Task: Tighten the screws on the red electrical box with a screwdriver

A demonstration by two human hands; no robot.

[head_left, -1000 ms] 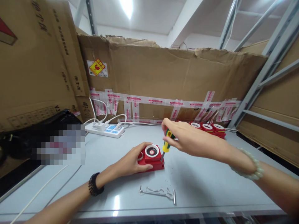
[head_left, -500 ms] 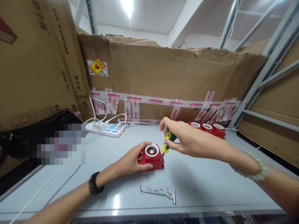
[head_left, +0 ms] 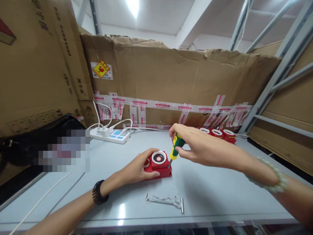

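On the table, a red box-shaped device (head_left: 160, 172) with a white ring and dark round centre on top lies under my left hand (head_left: 139, 166). My left fingers and thumb grip it from its left side. My right hand (head_left: 193, 143) is closed around the green and yellow handle of a screwdriver (head_left: 174, 151). The screwdriver leans to the right, and its metal tip meets the device's right corner. Whether a screw sits under the tip is too small to tell.
A metal T-shaped tool (head_left: 166, 203) lies near the front, with pale scraps beside it. Several similar red devices (head_left: 217, 133) stand at the back right. A white power strip (head_left: 111, 135) with cables is at the back left, before a taped cardboard wall (head_left: 158, 78).
My right hand has shifted and turned slightly on the screwdriver handle, baring more of the green part. My left hand and the red device stay put.
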